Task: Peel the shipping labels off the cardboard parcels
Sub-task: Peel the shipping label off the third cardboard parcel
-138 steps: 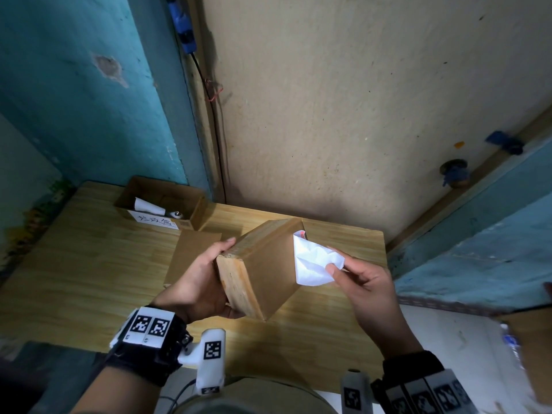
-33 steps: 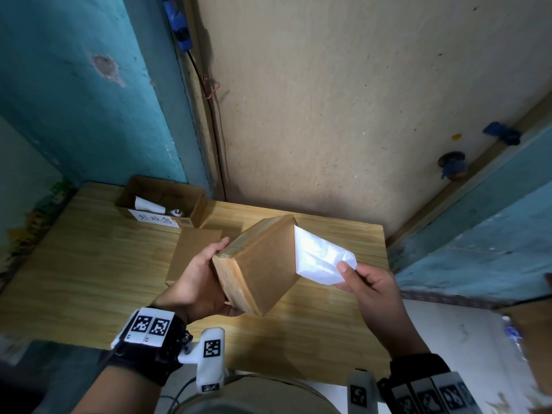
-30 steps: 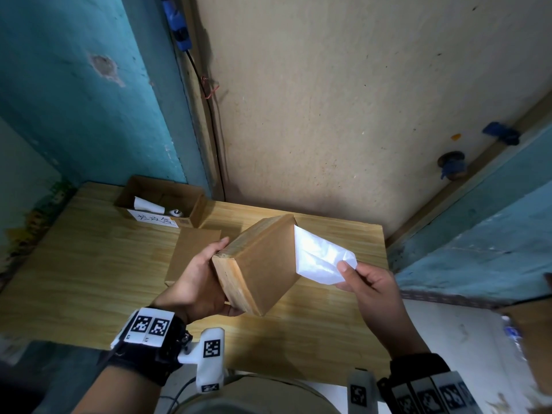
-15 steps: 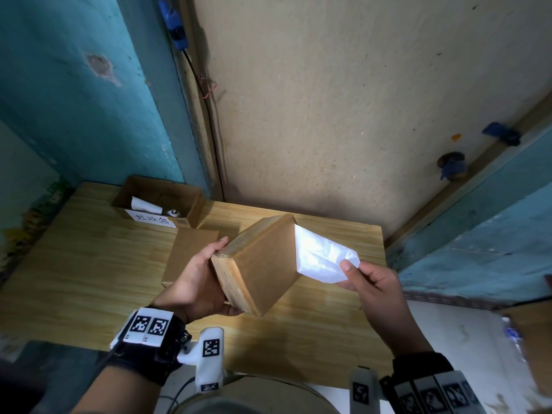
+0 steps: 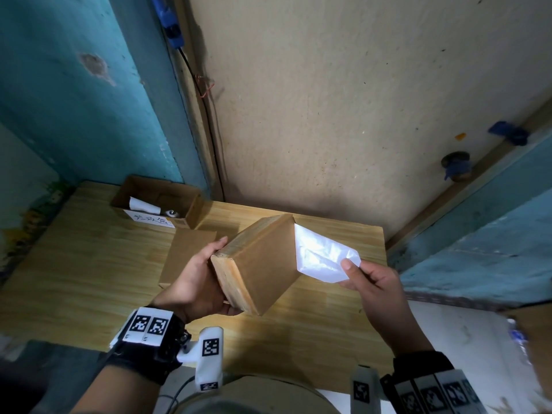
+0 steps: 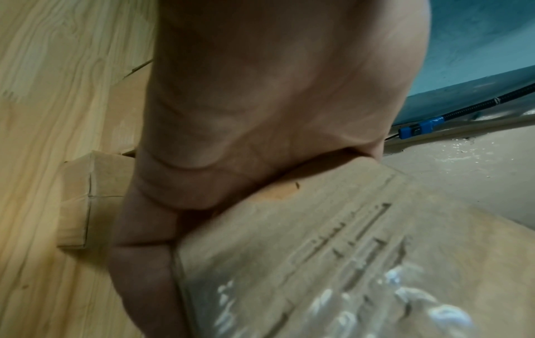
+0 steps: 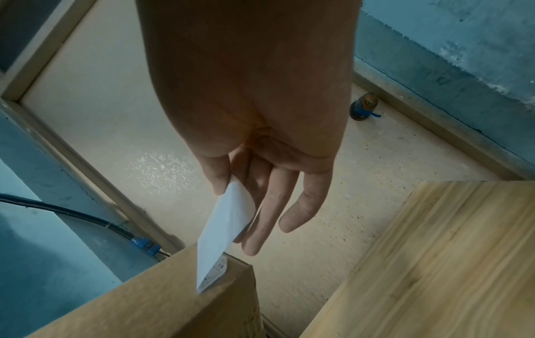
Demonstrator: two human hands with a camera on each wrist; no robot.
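A brown cardboard parcel (image 5: 263, 267) is held tilted above the wooden table (image 5: 89, 264). My left hand (image 5: 203, 282) grips its left side, thumb on top and fingers underneath. A white shipping label (image 5: 322, 256) stands peeled away from the parcel's right face, still attached along the parcel's far edge. My right hand (image 5: 358, 271) pinches the label's free corner between thumb and forefinger. In the right wrist view the label (image 7: 222, 231) runs from my fingertips (image 7: 220, 180) down to the parcel (image 7: 162, 301). In the left wrist view my palm (image 6: 260, 114) presses the parcel (image 6: 333, 251).
An open cardboard box (image 5: 155, 201) holding white paper and a small object sits at the table's back left, with a handwritten label on its front. A flat cardboard parcel (image 5: 185, 249) lies behind my left hand. A beige wall and blue cable stand behind.
My right hand has drawn the label further out to the right, so more of it stands free of the parcel. The left hand and parcel have hardly moved.
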